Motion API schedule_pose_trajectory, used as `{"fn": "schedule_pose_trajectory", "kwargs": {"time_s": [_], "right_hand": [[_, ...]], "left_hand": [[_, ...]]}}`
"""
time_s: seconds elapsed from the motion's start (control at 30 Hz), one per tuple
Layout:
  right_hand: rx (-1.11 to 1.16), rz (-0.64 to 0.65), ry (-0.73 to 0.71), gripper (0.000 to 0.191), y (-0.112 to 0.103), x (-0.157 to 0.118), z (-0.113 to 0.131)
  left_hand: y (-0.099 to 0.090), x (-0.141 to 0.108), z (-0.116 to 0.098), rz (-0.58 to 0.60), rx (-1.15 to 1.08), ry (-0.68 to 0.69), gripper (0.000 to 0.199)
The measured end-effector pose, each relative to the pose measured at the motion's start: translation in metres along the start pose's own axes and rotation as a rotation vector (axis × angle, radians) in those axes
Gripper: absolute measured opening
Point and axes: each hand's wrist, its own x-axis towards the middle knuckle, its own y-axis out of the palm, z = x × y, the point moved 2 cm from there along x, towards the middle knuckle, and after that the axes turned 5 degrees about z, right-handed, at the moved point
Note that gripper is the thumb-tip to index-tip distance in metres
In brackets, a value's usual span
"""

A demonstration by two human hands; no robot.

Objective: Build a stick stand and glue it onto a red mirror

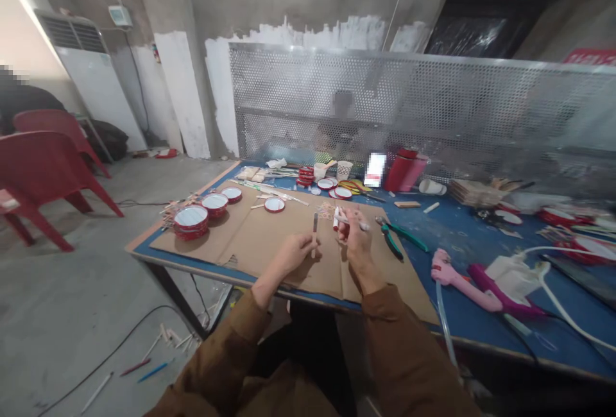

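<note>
My left hand pinches a thin flat wooden stick upright; its upper end looks dark. My right hand is closed around a white marker that lies slantwise across the fingers. By those fingertips is a small white-and-red piece; whether it belongs to the marker I cannot tell. Both hands are above a brown cardboard sheet. Just beyond them lie small loose pale pieces, too small to name. A round red-rimmed white disc rests on the cardboard, left of the stick.
Stacked red-rimmed discs line the left side. Green-handled pliers lie right of my right hand, beyond them a pink glue gun and white cables. A phone and red bottle stand at the back before a perforated metal screen.
</note>
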Motion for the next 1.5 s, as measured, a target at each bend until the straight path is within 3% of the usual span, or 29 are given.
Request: {"fn": "schedule_pose_trajectory", "kwargs": {"time_s": [0.1, 0.27, 0.47, 0.67, 1.0, 1.2, 1.5], "right_hand": [[0.108, -0.093, 0.034, 0.032, -0.005, -0.023, -0.002], [0.247, -0.194, 0.035, 0.028, -0.003, -0.061, -0.007], [0.237, -0.127, 0.018, 0.029, 0.011, -0.084, -0.015], [0.216, -0.122, -0.009, 0.026, 0.008, -0.091, -0.014], [0.02, -0.118, -0.032, 0.034, 0.006, -0.096, -0.016], [-0.035, -0.044, -0.031, 0.036, 0.007, -0.1, -0.015], [-0.03, -0.084, -0.042, 0.032, 0.008, -0.102, -0.01]], "left_hand": [[0.0, -0.006, 0.0, 0.02, -0.136, 0.004, 0.016], [-0.003, -0.011, -0.007, 0.065, -0.053, 0.018, 0.023], [-0.002, -0.011, -0.008, 0.091, -0.016, 0.021, 0.023], [-0.004, -0.009, -0.012, 0.0, 0.225, 0.081, 0.022], [-0.005, -0.01, -0.011, 0.069, 0.235, 0.104, 0.027], [-0.007, -0.013, -0.01, 0.117, 0.148, 0.103, 0.025], [-0.008, -0.017, -0.013, 0.125, 0.229, 0.067, 0.029]]}}
